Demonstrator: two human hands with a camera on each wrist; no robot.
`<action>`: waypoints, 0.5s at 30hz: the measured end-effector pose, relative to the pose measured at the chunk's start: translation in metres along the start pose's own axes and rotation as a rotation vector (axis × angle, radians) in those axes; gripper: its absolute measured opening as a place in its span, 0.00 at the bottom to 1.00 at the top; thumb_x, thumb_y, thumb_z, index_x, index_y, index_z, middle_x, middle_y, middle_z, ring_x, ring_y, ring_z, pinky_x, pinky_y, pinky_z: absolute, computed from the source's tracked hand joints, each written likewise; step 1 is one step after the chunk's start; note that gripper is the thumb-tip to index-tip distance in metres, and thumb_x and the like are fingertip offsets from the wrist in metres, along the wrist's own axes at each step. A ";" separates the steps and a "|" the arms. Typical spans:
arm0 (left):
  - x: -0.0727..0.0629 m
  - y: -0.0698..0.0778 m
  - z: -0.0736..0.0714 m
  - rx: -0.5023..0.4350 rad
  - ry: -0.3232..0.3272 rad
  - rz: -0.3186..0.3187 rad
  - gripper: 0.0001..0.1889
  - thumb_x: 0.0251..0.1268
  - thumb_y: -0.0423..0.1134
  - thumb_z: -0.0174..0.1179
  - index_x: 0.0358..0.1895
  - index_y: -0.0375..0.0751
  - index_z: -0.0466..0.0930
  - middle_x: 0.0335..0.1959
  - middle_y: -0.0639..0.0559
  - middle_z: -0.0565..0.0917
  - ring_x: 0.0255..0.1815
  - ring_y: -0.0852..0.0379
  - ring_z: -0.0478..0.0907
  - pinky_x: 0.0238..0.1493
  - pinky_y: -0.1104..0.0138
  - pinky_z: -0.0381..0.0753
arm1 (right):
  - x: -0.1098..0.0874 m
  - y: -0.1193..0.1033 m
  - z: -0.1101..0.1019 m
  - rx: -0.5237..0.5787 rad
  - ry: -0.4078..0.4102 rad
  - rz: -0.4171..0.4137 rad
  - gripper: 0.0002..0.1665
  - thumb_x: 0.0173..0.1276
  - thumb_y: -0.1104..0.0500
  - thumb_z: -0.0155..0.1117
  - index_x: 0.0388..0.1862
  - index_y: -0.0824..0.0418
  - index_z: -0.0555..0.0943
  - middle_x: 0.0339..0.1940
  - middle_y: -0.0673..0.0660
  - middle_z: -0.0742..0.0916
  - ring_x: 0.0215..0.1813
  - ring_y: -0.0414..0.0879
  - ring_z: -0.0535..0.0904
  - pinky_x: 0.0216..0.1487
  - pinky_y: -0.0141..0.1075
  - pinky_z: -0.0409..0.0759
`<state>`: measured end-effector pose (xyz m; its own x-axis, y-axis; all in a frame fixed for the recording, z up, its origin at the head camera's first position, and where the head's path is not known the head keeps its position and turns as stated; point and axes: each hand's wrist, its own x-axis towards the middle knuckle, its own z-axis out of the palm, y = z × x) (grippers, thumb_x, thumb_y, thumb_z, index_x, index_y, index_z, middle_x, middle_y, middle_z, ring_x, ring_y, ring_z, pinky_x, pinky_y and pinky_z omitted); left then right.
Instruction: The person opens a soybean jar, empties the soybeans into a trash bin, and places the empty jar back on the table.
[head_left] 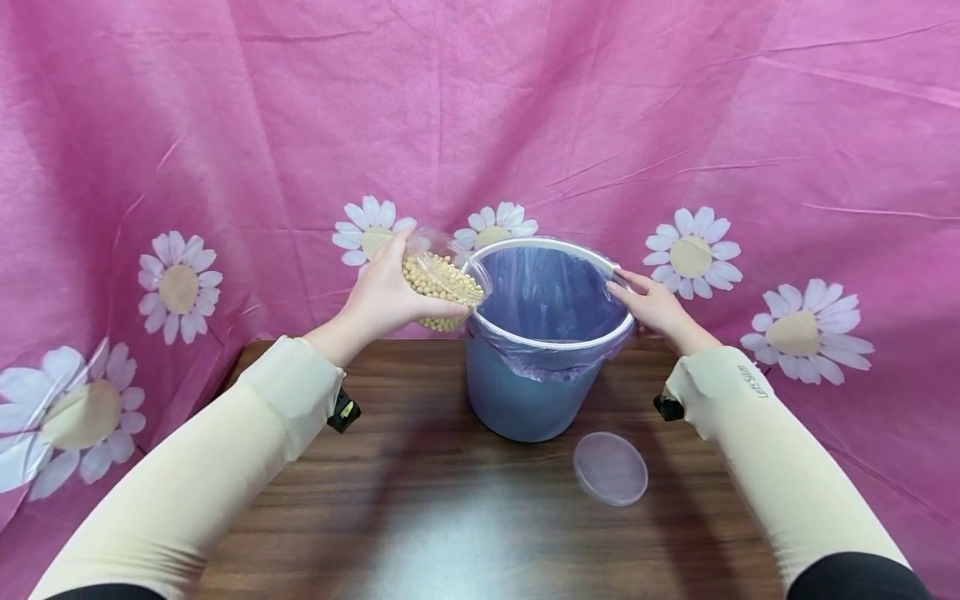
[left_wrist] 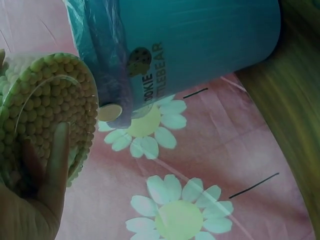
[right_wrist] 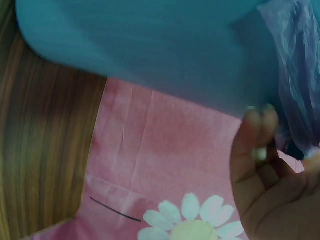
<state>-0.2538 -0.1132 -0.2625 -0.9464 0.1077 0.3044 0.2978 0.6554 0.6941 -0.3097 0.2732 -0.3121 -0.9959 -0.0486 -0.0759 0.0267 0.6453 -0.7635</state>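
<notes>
My left hand (head_left: 386,292) grips a clear plastic jar (head_left: 486,279) of round yellow soybeans (head_left: 442,283). The jar is tilted, its mouth right at the left rim of a blue trash can (head_left: 525,404). In the left wrist view the fingers lie against the jar's base, with soybeans (left_wrist: 55,95) packed behind it. A thin purple bag (head_left: 547,358) lines the can and folds over its white rim. At the right side of that rim my right hand (head_left: 656,308) pinches the edge, thumb toward the inside. The right wrist view shows its curled fingers (right_wrist: 255,145) beside the bag (right_wrist: 297,70).
A round translucent lid (head_left: 611,468) lies on the brown wooden table (head_left: 360,500), in front of the can and to its right. Behind the table hangs a pink cloth (head_left: 300,125) with large white daisies.
</notes>
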 end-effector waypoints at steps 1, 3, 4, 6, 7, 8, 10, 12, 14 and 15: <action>0.001 0.001 0.000 0.012 -0.002 0.007 0.67 0.27 0.63 0.82 0.78 0.51 0.53 0.73 0.47 0.67 0.73 0.46 0.63 0.69 0.44 0.67 | 0.000 0.000 0.001 0.002 0.013 -0.003 0.41 0.74 0.39 0.52 0.81 0.47 0.54 0.66 0.72 0.73 0.17 0.36 0.68 0.22 0.35 0.77; 0.005 0.003 0.000 0.023 -0.007 0.030 0.65 0.27 0.62 0.82 0.76 0.51 0.56 0.71 0.48 0.69 0.71 0.47 0.65 0.67 0.44 0.69 | 0.001 0.002 0.002 0.018 0.034 -0.011 0.40 0.75 0.40 0.53 0.80 0.48 0.54 0.70 0.71 0.72 0.17 0.35 0.68 0.22 0.34 0.76; 0.007 0.004 -0.001 0.032 -0.007 0.039 0.64 0.27 0.62 0.81 0.76 0.50 0.58 0.70 0.48 0.70 0.70 0.48 0.66 0.66 0.45 0.70 | 0.001 0.003 0.003 0.028 0.045 -0.017 0.40 0.75 0.40 0.53 0.80 0.48 0.55 0.71 0.70 0.71 0.17 0.35 0.68 0.22 0.32 0.75; 0.010 0.005 -0.001 0.042 -0.014 0.055 0.63 0.27 0.62 0.81 0.75 0.49 0.59 0.68 0.49 0.72 0.69 0.48 0.67 0.65 0.45 0.71 | 0.002 0.005 0.005 0.057 0.058 -0.024 0.39 0.75 0.42 0.54 0.80 0.49 0.56 0.73 0.68 0.70 0.18 0.33 0.68 0.21 0.31 0.73; 0.011 0.005 -0.001 0.049 -0.015 0.062 0.63 0.27 0.62 0.81 0.74 0.49 0.59 0.68 0.49 0.72 0.68 0.48 0.67 0.64 0.45 0.72 | 0.003 0.006 0.006 0.072 0.060 -0.025 0.39 0.75 0.43 0.54 0.80 0.49 0.56 0.74 0.67 0.69 0.20 0.32 0.68 0.21 0.30 0.72; 0.013 0.006 -0.001 0.049 -0.018 0.071 0.62 0.27 0.61 0.82 0.74 0.49 0.60 0.66 0.49 0.73 0.67 0.49 0.68 0.63 0.46 0.73 | 0.004 0.007 0.007 0.083 0.062 -0.023 0.39 0.75 0.43 0.54 0.80 0.49 0.56 0.74 0.66 0.68 0.21 0.31 0.69 0.22 0.29 0.70; 0.016 0.007 -0.001 0.064 -0.029 0.073 0.63 0.28 0.62 0.81 0.74 0.48 0.59 0.67 0.48 0.72 0.67 0.49 0.67 0.63 0.46 0.73 | 0.006 0.009 0.008 0.115 0.064 -0.025 0.38 0.76 0.45 0.53 0.80 0.50 0.56 0.74 0.66 0.68 0.22 0.30 0.68 0.21 0.28 0.68; 0.018 0.008 -0.001 0.080 -0.039 0.074 0.62 0.28 0.62 0.81 0.74 0.48 0.59 0.67 0.48 0.72 0.67 0.49 0.68 0.62 0.47 0.74 | 0.007 0.010 0.010 0.135 0.063 -0.025 0.38 0.76 0.46 0.53 0.80 0.51 0.56 0.74 0.67 0.67 0.22 0.30 0.68 0.21 0.27 0.67; 0.020 0.010 -0.001 0.091 -0.050 0.075 0.62 0.28 0.62 0.81 0.75 0.49 0.59 0.66 0.48 0.72 0.66 0.50 0.68 0.61 0.48 0.75 | 0.007 0.010 0.010 0.146 0.067 -0.030 0.37 0.77 0.46 0.53 0.80 0.52 0.56 0.75 0.67 0.66 0.23 0.29 0.69 0.22 0.26 0.67; 0.021 0.011 -0.001 0.104 -0.056 0.067 0.63 0.29 0.62 0.80 0.75 0.49 0.58 0.67 0.47 0.71 0.66 0.50 0.68 0.60 0.47 0.76 | 0.007 0.010 0.010 0.157 0.066 -0.032 0.38 0.77 0.47 0.52 0.80 0.52 0.55 0.75 0.67 0.66 0.23 0.29 0.69 0.22 0.27 0.68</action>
<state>-0.2698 -0.1045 -0.2476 -0.9311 0.1933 0.3093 0.3490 0.7188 0.6013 -0.3156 0.2719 -0.3271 -0.9998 -0.0140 -0.0116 0.0027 0.5168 -0.8561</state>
